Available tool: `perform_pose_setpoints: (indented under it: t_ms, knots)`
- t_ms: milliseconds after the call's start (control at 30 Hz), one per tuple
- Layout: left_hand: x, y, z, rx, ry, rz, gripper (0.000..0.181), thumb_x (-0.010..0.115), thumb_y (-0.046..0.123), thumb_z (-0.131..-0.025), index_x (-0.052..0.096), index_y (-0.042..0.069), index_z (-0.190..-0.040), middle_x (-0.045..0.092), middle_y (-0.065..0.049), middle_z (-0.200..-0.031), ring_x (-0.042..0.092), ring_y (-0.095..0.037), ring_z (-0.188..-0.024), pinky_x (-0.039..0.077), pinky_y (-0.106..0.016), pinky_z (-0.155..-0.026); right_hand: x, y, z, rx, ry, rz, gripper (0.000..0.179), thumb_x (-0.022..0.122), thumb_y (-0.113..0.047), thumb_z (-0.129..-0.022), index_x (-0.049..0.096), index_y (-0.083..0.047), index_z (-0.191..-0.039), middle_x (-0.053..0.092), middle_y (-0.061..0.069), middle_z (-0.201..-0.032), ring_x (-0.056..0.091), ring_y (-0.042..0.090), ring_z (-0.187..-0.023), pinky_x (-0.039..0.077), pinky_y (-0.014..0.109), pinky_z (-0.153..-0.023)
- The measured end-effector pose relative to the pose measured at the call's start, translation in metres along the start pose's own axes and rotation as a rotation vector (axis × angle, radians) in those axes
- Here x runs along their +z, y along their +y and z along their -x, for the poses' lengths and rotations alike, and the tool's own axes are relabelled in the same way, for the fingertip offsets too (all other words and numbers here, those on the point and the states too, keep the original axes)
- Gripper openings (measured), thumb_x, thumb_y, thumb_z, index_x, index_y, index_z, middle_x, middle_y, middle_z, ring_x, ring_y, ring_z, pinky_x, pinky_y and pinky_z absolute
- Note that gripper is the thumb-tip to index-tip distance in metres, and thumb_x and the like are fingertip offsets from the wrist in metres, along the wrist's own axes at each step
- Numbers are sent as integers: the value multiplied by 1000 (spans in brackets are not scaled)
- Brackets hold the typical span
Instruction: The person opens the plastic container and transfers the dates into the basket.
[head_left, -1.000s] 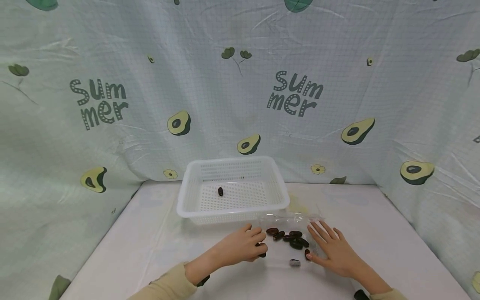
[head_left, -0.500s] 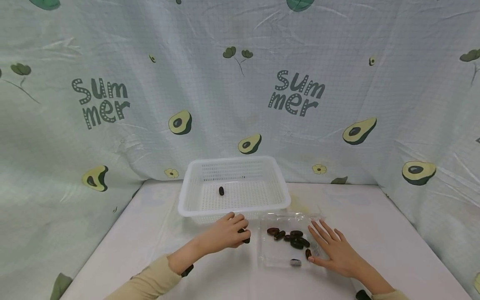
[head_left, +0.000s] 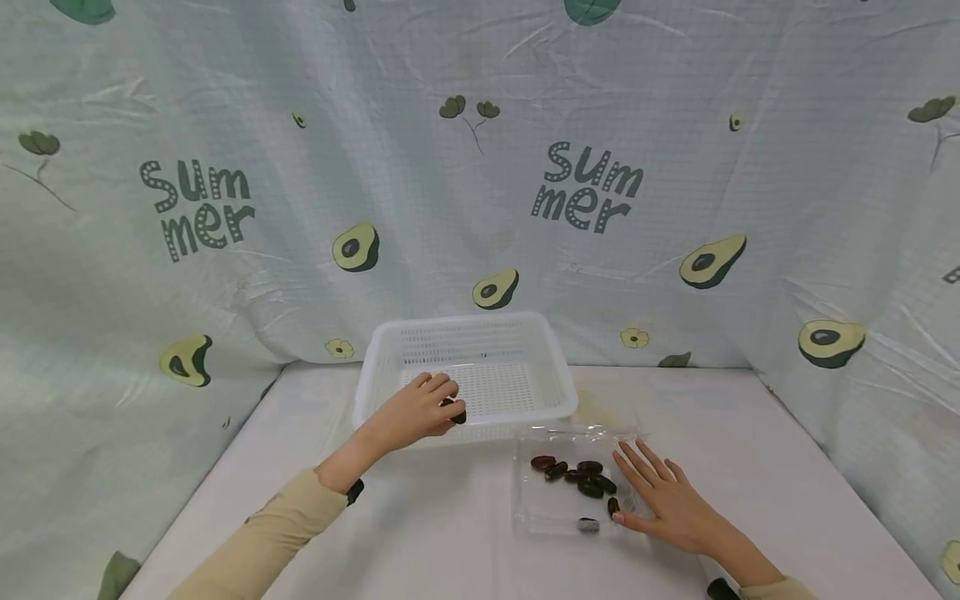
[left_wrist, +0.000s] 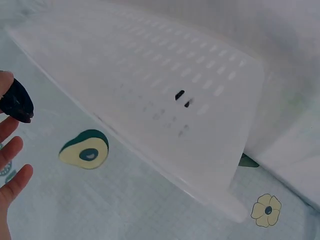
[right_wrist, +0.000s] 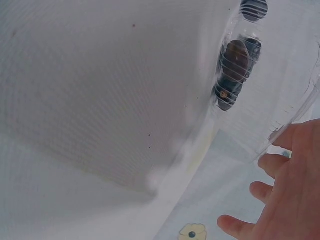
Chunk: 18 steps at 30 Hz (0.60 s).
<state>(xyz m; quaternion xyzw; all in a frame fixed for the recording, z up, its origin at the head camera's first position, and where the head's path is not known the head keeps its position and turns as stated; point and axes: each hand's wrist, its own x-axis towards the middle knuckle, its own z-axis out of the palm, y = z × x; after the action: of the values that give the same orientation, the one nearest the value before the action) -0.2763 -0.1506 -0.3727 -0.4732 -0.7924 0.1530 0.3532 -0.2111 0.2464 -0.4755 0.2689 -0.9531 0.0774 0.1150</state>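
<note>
My left hand (head_left: 417,411) pinches a dark brown date (head_left: 454,412) over the front rim of the white plastic basket (head_left: 557,408). In the left wrist view the date (left_wrist: 18,102) shows between thumb and fingertips, beside the basket wall (left_wrist: 165,100). Spread fingers of my right hand (head_left: 667,504) rest at the right edge of a clear plastic tray (head_left: 551,517). Several dates (head_left: 591,485) lie clustered in that tray, and one more date (head_left: 613,507) sits near the right thumb. The left hand hides part of the basket floor.
A small silvery-white piece (head_left: 588,525) lies at the front of the clear tray. The basket stands at the back of the white table (head_left: 435,533). Behind it hangs a printed cloth (head_left: 420,175), which also covers both sides.
My left hand has lifted the date away from the clear tray and carried it left and back to the basket's front rim. The right hand stays where it was.
</note>
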Motion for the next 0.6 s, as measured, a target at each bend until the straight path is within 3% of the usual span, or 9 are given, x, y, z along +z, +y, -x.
perform_pose_setpoints:
  t_ms: [133, 300, 600]
  knots:
    - [8, -14, -1, -39, 13, 16, 23, 67, 28, -77, 48, 18, -87, 50, 0, -89, 45, -15, -84, 39, -28, -70, -1, -1, 0, 3, -15, -8, 78, 50, -56, -81, 20, -19, -143, 17, 3, -150, -15, 3, -135, 27, 60, -94]
    - [19, -29, -7, -79, 19, 20, 20, 66, 24, -78, 50, 17, -88, 51, -1, -89, 47, -16, -83, 41, -28, -70, -1, -2, -1, 6, -19, -18, 78, 50, -56, -81, 21, -19, -142, 25, 10, -147, -3, 14, -140, 27, 60, -94]
    - [38, -50, -25, -104, -36, -47, 14, 61, 23, -83, 50, 14, -86, 50, -4, -87, 44, -19, -80, 38, -30, -69, -1, -2, -1, 40, -58, -27, 79, 49, -58, -80, 21, -18, -142, 23, 9, -147, 2, 18, -140, 26, 61, -95]
